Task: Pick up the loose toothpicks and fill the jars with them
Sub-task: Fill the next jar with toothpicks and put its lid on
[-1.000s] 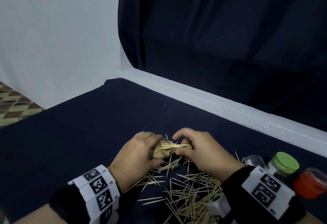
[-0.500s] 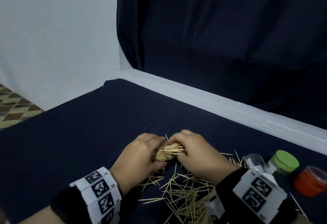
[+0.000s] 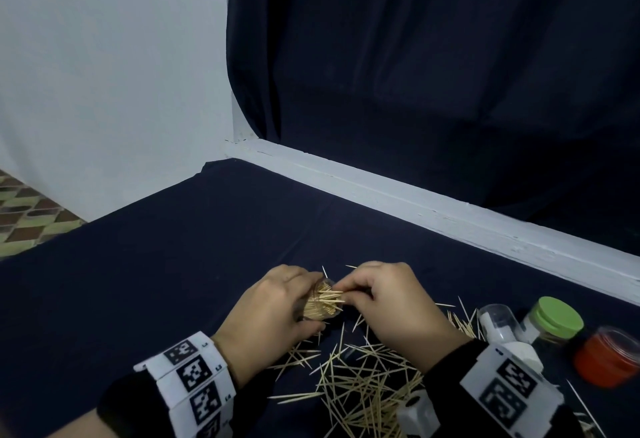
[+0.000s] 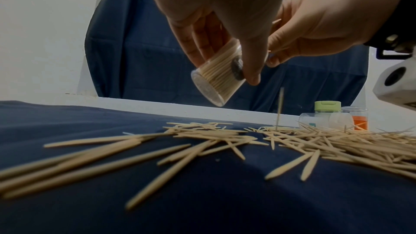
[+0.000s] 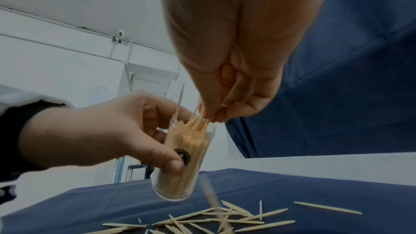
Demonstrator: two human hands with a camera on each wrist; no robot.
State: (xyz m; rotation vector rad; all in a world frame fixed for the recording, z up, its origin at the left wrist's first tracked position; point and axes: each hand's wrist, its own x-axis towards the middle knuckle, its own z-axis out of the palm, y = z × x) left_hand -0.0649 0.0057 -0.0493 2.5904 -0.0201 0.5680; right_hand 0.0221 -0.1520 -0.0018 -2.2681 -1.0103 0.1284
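My left hand [image 3: 277,309] grips a small clear jar [image 3: 320,304] packed with toothpicks, tilted toward the right and held above the dark cloth. The same jar [image 5: 183,159] shows a black round label under my left thumb. My right hand [image 3: 384,302] pinches a bunch of toothpicks [image 5: 198,118] and pushes their tips into the jar's open mouth. One toothpick [image 4: 280,108] is falling below the hands. A loose pile of toothpicks [image 3: 363,382] lies scattered on the cloth under and in front of my wrists.
At the right stand a green-lidded jar [image 3: 554,320], an orange-lidded container [image 3: 609,358] and a clear empty jar lying on its side [image 3: 498,323]. A white ledge [image 3: 450,209] and dark curtain bound the table's far side. The cloth's left edge drops to a tiled floor [image 3: 24,216].
My right hand has moved left and closed in on the jar mouth, so the toothpick bunch sits deeper in the jar. A stray toothpick has dropped free.
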